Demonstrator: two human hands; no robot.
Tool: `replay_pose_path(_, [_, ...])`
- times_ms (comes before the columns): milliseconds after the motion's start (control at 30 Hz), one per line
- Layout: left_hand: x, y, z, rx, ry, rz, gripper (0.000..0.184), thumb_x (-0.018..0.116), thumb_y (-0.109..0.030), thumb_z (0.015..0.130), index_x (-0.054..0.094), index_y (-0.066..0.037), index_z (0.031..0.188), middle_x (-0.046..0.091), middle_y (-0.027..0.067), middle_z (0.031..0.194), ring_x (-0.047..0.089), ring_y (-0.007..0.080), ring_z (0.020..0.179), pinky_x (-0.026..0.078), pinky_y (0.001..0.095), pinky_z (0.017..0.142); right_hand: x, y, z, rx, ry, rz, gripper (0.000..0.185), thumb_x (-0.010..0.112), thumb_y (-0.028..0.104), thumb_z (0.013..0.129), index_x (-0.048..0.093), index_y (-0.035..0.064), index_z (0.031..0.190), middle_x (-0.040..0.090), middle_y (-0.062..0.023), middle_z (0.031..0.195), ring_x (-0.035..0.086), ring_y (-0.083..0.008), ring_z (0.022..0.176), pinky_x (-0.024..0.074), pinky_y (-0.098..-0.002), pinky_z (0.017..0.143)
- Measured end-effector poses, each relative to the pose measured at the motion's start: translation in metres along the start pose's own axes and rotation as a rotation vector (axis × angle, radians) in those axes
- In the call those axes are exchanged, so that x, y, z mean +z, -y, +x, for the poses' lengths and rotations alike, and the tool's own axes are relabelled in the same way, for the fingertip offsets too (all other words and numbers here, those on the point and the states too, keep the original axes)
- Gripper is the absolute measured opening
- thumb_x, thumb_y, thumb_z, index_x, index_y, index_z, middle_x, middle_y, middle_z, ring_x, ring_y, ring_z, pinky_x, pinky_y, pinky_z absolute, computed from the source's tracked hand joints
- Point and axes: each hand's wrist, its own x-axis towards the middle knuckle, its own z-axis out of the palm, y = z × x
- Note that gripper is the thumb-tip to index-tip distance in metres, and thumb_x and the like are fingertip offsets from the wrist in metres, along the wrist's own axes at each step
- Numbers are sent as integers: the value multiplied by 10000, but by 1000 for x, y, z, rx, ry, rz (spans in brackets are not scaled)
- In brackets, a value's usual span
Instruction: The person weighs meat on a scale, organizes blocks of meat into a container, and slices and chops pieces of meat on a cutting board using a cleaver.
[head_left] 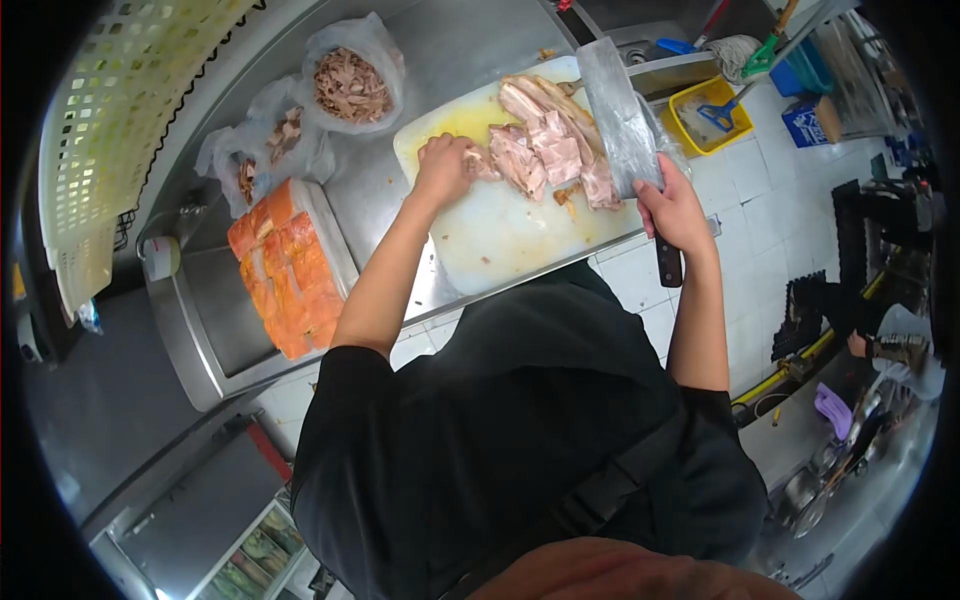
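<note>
My right hand (675, 210) is wrapped round the dark handle of a broad cleaver (612, 110), whose blade is raised at the right end of the cutting board, beside the meat. Over the board's left side, my left hand (446, 170) has its fingers curled down on a small piece of meat (482, 163). Several chunks of pale pink cooked meat (550, 150) lie across the middle of the white cutting board (510, 238). Yellowish juice stains the board's upper left part, and small scraps lie on its surface.
Left of the board are a tray of orange-brown roasted meat slabs (285, 262), a plastic bag of sliced meat (352, 85) and smaller bags with scraps (285, 135). A yellow bucket (708, 115) stands on the tiled floor at right. Another person (900, 340) is at the far right.
</note>
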Motion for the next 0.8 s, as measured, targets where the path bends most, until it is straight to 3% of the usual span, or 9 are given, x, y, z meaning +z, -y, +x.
replay_pose_path(267, [13,-16,-45,-226,-209,-273,379,717,38,719,641,-79,1071,610,123,1029,590,332,995,454,424,894,-4,-9,11,8,217,-116,318,543,62,974,434,-1,1266,480,-1,600,441,-90,425,383,-276,382])
replay_pose_path(433, [31,-24,-91,-87,-278,-18,442,698,26,707,654,-87,1132,601,105,1088,532,325,1135,409,449,987,12,-2,17,-30,325,-198,331,546,63,971,451,2,1282,480,6,606,446,-88,442,389,-272,401])
replay_pose_path(500, [30,-35,-101,-225,-328,-60,455,706,6,711,655,-81,1155,590,114,1127,517,329,1161,393,462,1006,21,-9,24,-57,383,-269,329,569,111,935,526,15,1247,588,-74,697,556,-156,506,472,-336,504])
replay_pose_path(600, [38,-41,-98,-433,-437,-165,463,712,-32,729,652,-63,1187,568,140,1202,500,335,1197,376,474,1032,41,-5,29,-36,439,-374,341,575,113,923,534,12,1246,620,-112,756,589,-177,529,491,-356,526])
replay_pose_path(633, [41,-40,-94,-505,-493,-231,459,711,-48,741,648,-51,1196,556,156,1238,497,338,1207,373,474,1038,48,2,30,-9,449,-474,374,575,125,911,530,2,1261,667,-203,847,678,-295,683,532,-421,646])
replay_pose_path(667, [43,-38,-90,-514,-502,-234,459,711,-48,741,648,-51,1196,556,156,1238,497,338,1207,373,474,1038,54,-1,35,-14,457,-484,374,575,125,911,530,2,1261,667,-203,847,678,-295,683,532,-421,646])
replay_pose_path(733, [43,-31,-80,-479,-374,-158,402,680,-104,811,652,-77,1211,605,156,1164,561,341,1134,440,440,999,67,-21,47,-162,424,-675,402,575,143,900,530,-11,1269,673,-286,971,672,-428,900,518,-477,818])
replay_pose_path(767, [41,-29,-76,-482,-384,-161,402,680,-104,811,652,-77,1211,605,156,1164,561,341,1134,440,440,999,72,-29,49,-264,409,-661,307,561,111,925,519,-21,1199,603,-132,677,592,-205,499,488,-374,495])
replay_pose_path(800, [38,-26,-71,-467,-328,-214,374,683,-90,803,666,-79,1177,616,159,1137,590,324,1081,466,422,964,74,-34,50,-270,410,-668,307,561,111,925,519,-21,1199,603,-132,677,592,-205,499,488,-374,495])
